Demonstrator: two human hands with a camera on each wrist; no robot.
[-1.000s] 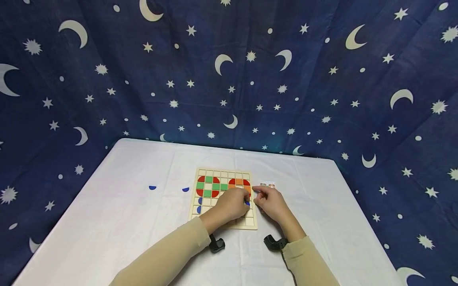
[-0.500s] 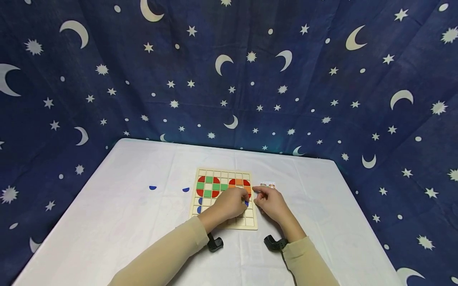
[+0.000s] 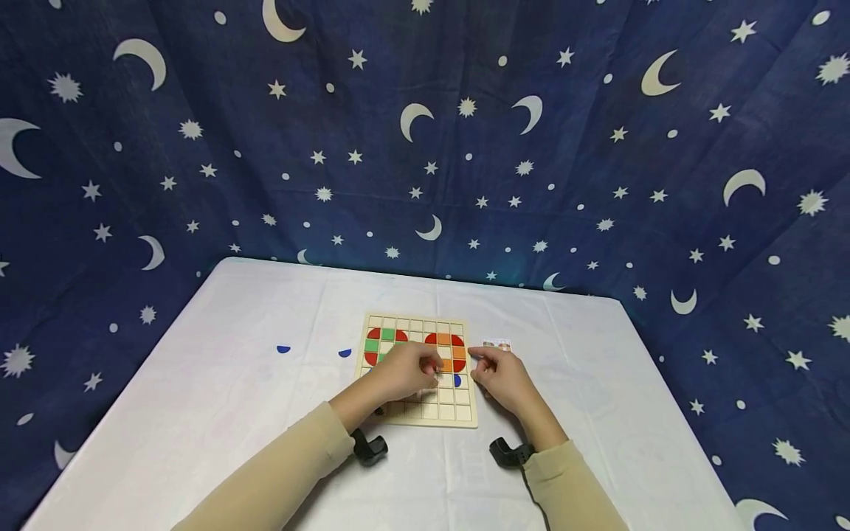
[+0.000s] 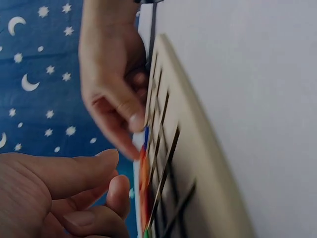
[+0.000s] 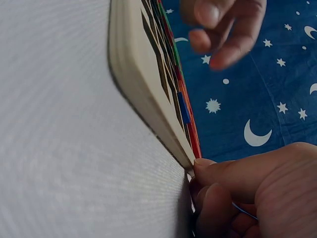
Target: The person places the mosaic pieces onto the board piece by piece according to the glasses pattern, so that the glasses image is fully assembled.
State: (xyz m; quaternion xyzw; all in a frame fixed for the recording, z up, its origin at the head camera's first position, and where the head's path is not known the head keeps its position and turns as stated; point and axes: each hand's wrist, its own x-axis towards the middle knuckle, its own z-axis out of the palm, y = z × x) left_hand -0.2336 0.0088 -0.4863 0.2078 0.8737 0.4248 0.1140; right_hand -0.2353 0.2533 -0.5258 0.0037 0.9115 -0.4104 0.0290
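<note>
A light wooden grid board (image 3: 448, 414) lies on the table in the head view, with coloured flat pieces in its cells. My left hand (image 3: 402, 370) hovers over the board's middle, its fingers loosely bent and nothing visible between them. It covers part of the red and green pieces. A blue half-round piece (image 3: 457, 380) sits in a cell near the right edge, below a ring of red and orange pieces (image 3: 459, 352). My right hand (image 3: 502, 377) touches the board's right edge with thumb and index finger; the right wrist view shows the thumb (image 5: 208, 168) against that edge.
Two loose blue half-round pieces, one farther left (image 3: 283, 349) and one closer to the board (image 3: 344, 353), lie on the white tablecloth (image 3: 265, 413). A small printed card (image 3: 496, 344) lies beyond my right hand. A dark star-patterned curtain (image 3: 425, 147) hangs behind.
My left hand has drawn back leftward from the blue half-round piece, which stays in its cell, uncovered. The red and orange ring shows more fully. My right hand keeps its place.
</note>
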